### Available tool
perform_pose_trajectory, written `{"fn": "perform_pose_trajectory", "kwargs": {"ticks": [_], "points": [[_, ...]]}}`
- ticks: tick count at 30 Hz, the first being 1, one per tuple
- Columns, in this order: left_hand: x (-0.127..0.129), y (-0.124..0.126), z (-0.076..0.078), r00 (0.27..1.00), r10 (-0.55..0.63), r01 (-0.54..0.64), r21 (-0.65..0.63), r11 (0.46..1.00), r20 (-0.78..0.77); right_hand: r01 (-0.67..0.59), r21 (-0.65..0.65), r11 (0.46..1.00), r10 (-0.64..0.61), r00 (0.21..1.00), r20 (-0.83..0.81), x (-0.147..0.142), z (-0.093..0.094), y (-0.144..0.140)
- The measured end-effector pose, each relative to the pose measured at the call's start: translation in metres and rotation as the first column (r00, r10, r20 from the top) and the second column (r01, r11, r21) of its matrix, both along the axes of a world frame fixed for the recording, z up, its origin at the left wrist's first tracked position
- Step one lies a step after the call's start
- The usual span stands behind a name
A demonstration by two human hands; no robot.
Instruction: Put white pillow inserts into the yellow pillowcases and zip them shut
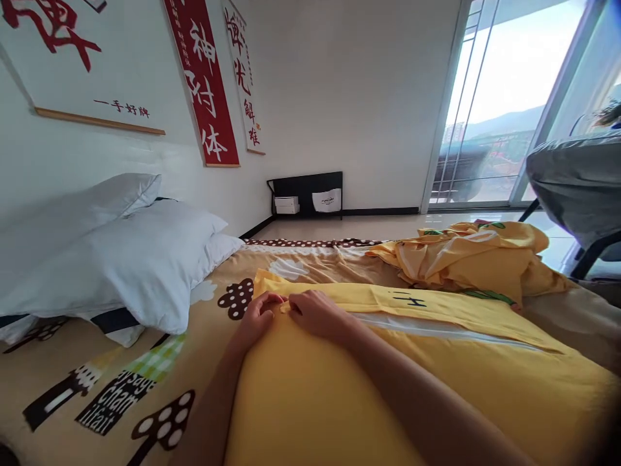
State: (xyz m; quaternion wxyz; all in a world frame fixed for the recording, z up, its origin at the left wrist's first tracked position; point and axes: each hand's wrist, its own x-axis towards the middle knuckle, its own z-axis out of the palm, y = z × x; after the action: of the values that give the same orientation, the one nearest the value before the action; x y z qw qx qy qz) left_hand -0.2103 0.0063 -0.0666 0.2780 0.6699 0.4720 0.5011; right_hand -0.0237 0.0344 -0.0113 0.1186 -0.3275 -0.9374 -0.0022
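Observation:
A pillow in a yellow pillowcase lies across the bed in front of me, its open zipper edge showing white filling along a strip toward the right. My left hand pinches the yellow fabric at the case's far left corner. My right hand is right beside it, fingers closed on the same edge near the zipper's end. The two hands nearly touch.
Two white pillows are stacked at the left against the wall. A crumpled yellow cloth lies at the far right of the patterned bedsheet. A grey chair stands by the glass door; a black rack sits at the far wall.

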Motion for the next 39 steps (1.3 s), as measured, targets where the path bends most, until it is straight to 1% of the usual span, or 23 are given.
{"fn": "perform_pose_trajectory", "kwargs": {"ticks": [3, 5, 8, 11, 16, 20, 24, 30, 33, 36, 39], "points": [[0.0, -0.001, 0.0, 1.0, 0.003, -0.003, 0.012, 1.0, -0.017, -0.095, -0.009, 0.995, 0.094, 0.992, -0.08, 0.002, -0.003, 0.003], [0.002, -0.001, 0.001, 1.0, 0.011, -0.01, 0.018, 1.0, -0.028, -0.146, 0.017, 0.989, 0.147, 0.983, -0.107, 0.001, -0.003, 0.002], [0.003, -0.003, 0.001, 0.999, 0.038, -0.037, 0.014, 0.999, -0.037, -0.166, 0.087, 0.982, 0.172, 0.983, -0.07, -0.002, -0.005, 0.001], [0.004, -0.004, 0.001, 0.994, 0.091, -0.089, 0.037, 0.995, -0.067, -0.179, 0.139, 0.974, 0.182, 0.983, -0.006, -0.003, -0.006, -0.001], [0.004, -0.004, -0.001, 0.986, 0.122, -0.113, 0.088, 0.99, -0.113, -0.198, 0.136, 0.971, 0.197, 0.98, 0.024, 0.0, -0.001, -0.004], [0.002, -0.003, -0.003, 0.98, 0.145, -0.126, 0.135, 0.983, -0.134, -0.17, 0.143, 0.975, 0.167, 0.985, 0.03, 0.001, 0.002, -0.007], [0.001, -0.003, -0.003, 0.983, 0.125, -0.103, 0.159, 0.982, -0.132, -0.123, 0.19, 0.974, 0.109, 0.991, 0.08, 0.0, 0.001, -0.01], [0.001, -0.003, -0.004, 0.989, 0.121, -0.107, 0.158, 0.982, -0.084, -0.085, 0.27, 0.959, 0.079, 0.996, 0.032, 0.001, -0.003, -0.01], [0.002, -0.004, -0.004, 0.983, 0.133, -0.108, 0.187, 0.976, -0.127, -0.091, 0.313, 0.945, 0.079, 0.996, 0.05, 0.0, -0.001, -0.01], [0.003, -0.005, -0.002, 0.973, 0.164, -0.129, 0.204, 0.97, -0.162, -0.103, 0.292, 0.951, 0.07, 0.99, 0.122, -0.001, 0.003, -0.012], [0.003, -0.005, -0.002, 0.979, 0.154, -0.124, 0.211, 0.97, -0.135, -0.077, 0.246, 0.966, 0.049, 0.992, 0.12, 0.001, 0.003, -0.011]]}}
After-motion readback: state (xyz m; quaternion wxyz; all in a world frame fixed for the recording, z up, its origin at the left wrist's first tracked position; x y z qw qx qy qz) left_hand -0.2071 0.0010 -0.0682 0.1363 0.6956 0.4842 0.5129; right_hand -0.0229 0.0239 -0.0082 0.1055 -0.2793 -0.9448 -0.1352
